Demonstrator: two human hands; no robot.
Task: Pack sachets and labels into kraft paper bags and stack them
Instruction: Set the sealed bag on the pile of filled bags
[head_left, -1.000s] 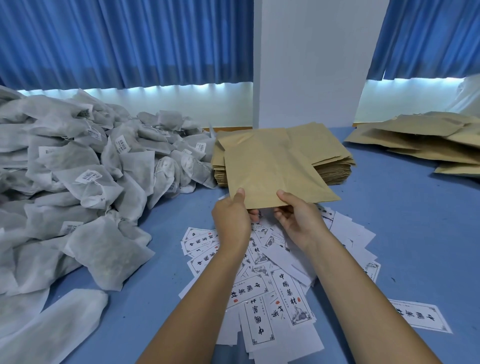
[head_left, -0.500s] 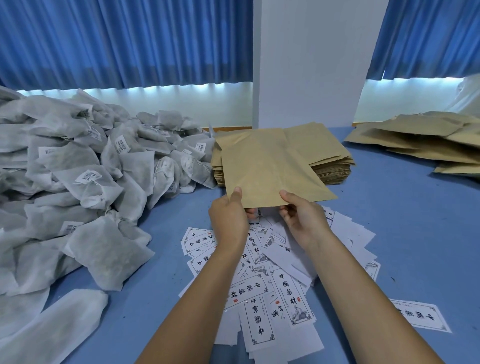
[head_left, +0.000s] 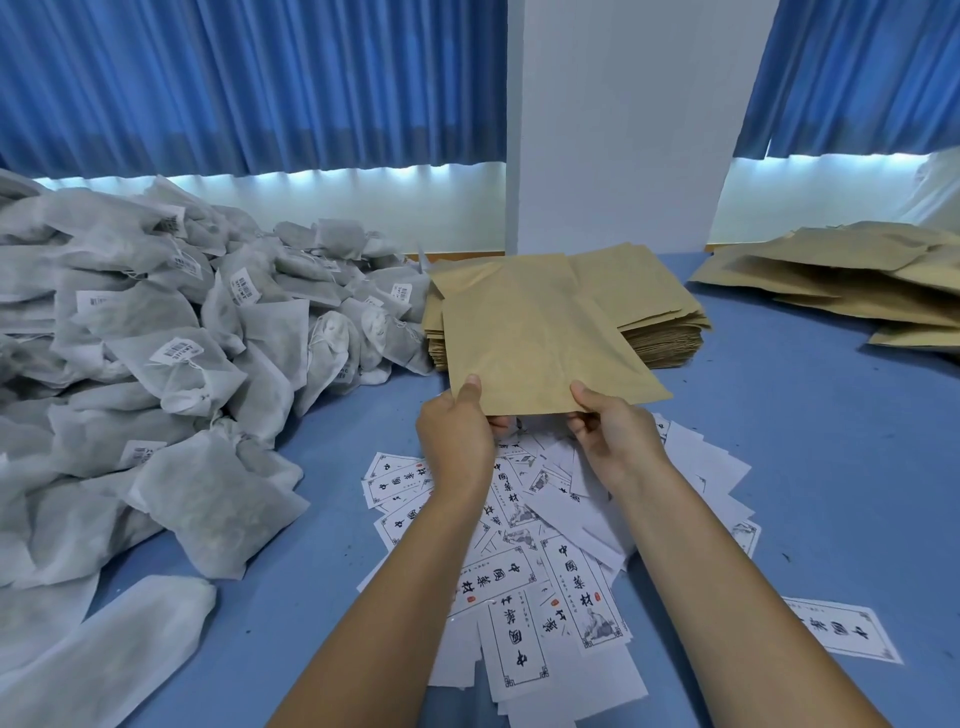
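Kraft paper bag (head_left: 540, 353) hangs over the labels (head_left: 519, 571), hardly moved since a moment ago, left hand (head_left: 457, 441) and right hand (head_left: 613, 441) each pinching its near edge in a closed grip, its mouth likely unopened.

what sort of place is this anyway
Likely a hand-packing workroom: a heap of grey-white non-woven sachets, a stack of flat brown kraft paper bags, and loose white printed labels share a blue table, while the left hand and right hand hold one brown kraft bag.
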